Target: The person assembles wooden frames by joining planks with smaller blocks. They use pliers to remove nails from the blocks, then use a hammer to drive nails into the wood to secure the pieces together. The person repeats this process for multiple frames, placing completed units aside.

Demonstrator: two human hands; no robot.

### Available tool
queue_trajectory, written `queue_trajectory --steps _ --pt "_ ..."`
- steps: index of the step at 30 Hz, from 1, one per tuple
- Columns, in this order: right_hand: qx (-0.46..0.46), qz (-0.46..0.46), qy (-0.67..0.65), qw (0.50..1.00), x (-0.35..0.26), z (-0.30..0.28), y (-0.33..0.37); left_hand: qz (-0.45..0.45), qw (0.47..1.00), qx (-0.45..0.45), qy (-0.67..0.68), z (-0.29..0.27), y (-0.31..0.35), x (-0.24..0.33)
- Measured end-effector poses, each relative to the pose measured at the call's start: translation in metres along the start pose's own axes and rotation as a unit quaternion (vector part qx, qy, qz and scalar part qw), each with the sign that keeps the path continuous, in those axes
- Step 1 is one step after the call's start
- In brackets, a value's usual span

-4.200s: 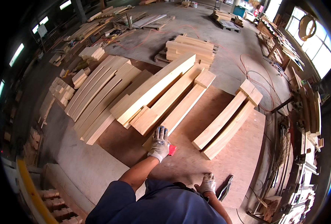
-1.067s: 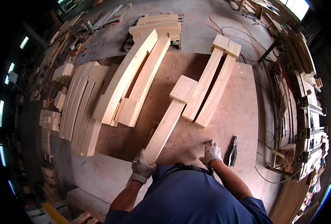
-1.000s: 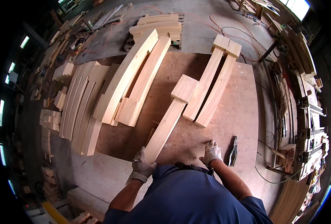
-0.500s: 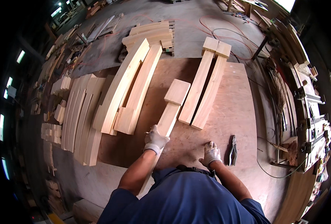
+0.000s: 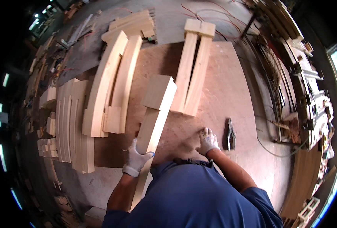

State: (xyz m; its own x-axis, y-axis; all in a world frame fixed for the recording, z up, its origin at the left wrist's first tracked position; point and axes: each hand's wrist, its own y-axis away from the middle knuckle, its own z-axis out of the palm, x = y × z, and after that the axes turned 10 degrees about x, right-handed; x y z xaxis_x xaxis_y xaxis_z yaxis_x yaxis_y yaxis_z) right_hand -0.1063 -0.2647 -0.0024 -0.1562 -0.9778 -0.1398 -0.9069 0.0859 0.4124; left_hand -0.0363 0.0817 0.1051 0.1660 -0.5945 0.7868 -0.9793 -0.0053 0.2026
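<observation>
My left hand (image 5: 137, 158), in a white work glove, is wrapped round a long wooden beam (image 5: 150, 129) with a thicker block at its far end. The beam slopes from beside my left hip up over the plywood table (image 5: 229, 91). Also gloved, my right hand (image 5: 208, 141) rests on the tabletop with fingers stretched forward, holding nothing. To its right lie pliers (image 5: 229, 133) with grey handles. Beyond the held beam, two similar beams (image 5: 191, 72) lie side by side, their block ends far from me.
Left of these, curved timbers (image 5: 105, 87) lie on the table. More boards (image 5: 71, 125) are stacked at the table's left edge. A pallet of planks (image 5: 130, 26) stands beyond the table. Along the right side are wood and metal stock (image 5: 278, 83) and a hose (image 5: 280, 155).
The held beam's block end has risen and looks larger, nearer to me. My left hand has come back and left with it. My right hand stays on the table while the view shifts.
</observation>
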Motion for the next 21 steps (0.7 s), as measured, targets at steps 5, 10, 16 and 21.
queue_trajectory --steps 5,10,16,21 --pt "0.111 -0.001 -0.101 0.989 0.018 0.027 -0.002 0.077 0.993 -0.034 -0.079 0.012 0.022 -0.008" --pt "0.19 0.303 -0.729 0.583 0.076 0.051 -0.013 0.202 0.963 -0.103 -0.147 0.041 0.021 -0.035" --pt "0.193 0.297 -0.757 0.548 0.107 0.037 0.014 0.201 0.918 -0.245 -0.237 0.07 0.013 -0.029" --pt "0.22 0.337 -0.679 0.614 0.105 0.046 0.021 0.178 0.909 -0.291 -0.237 0.078 0.005 -0.028"
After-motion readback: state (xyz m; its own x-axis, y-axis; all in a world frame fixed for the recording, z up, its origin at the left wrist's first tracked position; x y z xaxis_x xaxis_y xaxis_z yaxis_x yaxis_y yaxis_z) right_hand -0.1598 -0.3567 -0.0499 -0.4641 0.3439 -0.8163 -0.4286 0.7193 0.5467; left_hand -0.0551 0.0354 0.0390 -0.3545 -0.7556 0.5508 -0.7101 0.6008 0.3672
